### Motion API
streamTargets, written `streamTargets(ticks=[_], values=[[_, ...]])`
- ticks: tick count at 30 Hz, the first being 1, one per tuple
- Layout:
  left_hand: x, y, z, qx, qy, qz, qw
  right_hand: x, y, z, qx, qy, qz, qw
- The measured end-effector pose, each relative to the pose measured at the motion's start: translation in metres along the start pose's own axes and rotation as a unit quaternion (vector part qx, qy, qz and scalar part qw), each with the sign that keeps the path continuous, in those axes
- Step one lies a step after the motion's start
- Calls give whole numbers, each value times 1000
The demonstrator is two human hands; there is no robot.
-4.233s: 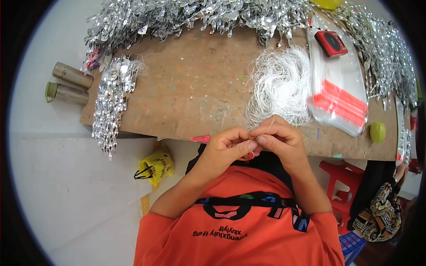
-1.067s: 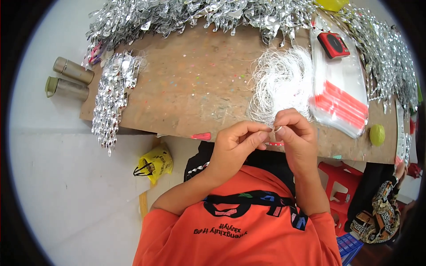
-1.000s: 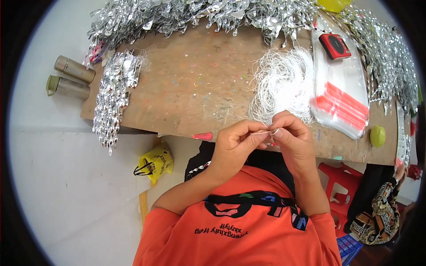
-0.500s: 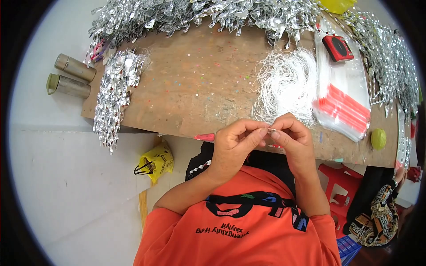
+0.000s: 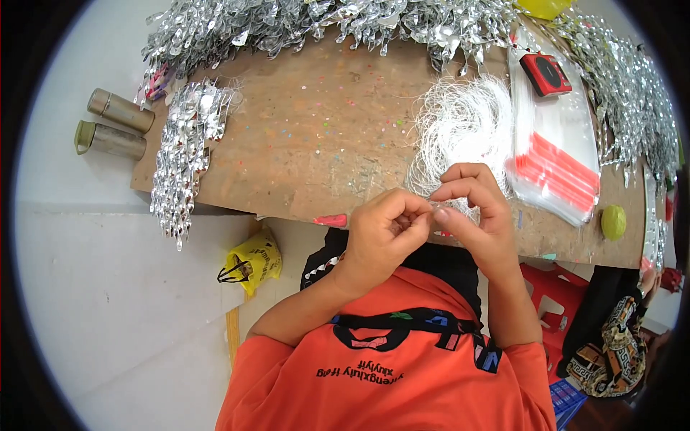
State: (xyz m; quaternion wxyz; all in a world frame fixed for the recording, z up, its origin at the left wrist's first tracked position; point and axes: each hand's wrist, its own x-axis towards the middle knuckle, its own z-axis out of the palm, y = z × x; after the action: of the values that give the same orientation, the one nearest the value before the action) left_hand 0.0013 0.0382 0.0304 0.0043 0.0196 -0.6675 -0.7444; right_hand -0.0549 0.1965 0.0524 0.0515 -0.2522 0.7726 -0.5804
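While both hands are meeting at the near edge of the worn brown wooden desk [image 5: 316, 151], the left hand [image 5: 384, 233] and right hand [image 5: 474, 212] are pinching fingertip to fingertip on something tiny, probably a strand from the tangled bundle of white thread [image 5: 463, 133] just beyond them. Looks like it's well underway: heaps of finished silver foil tinsel garland [image 5: 302, 21] are lining the far edge, another bunch [image 5: 183, 154] is dangling off the left edge, and plenty of thread is still waiting.

Materials and finishes on the bench

Worn brown wooden board [image 5: 323, 136], matt, rough, flecked with paint-like specks; silver foil tinsel [image 5: 183, 158] glossy and crinkled; white thread bundle [image 5: 463, 129] fine, slightly shiny; clear plastic bags [image 5: 557, 158] glossy, with red strips; red plastic box [image 5: 545, 73] smooth; two metal flasks [image 5: 115, 126] satin; orange shirt [image 5: 388, 381] matt cloth.
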Motion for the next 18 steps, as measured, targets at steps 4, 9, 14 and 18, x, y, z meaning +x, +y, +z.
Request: streamTargets(ticks=[4, 9, 14, 18], values=[[0, 6, 2, 156, 35, 68, 985, 2, -6, 1, -91, 7, -60, 994], [0, 3, 0, 35, 46, 2, 998, -6, -5, 10, -144, 39, -95, 984], [5, 8, -8, -268, -41, -173, 947, -6, 2, 5, -116, 51, -155, 980], [5, 9, -10, -252, -45, -164, 953, -5, 2, 1, -162, 28, -209, 964]])
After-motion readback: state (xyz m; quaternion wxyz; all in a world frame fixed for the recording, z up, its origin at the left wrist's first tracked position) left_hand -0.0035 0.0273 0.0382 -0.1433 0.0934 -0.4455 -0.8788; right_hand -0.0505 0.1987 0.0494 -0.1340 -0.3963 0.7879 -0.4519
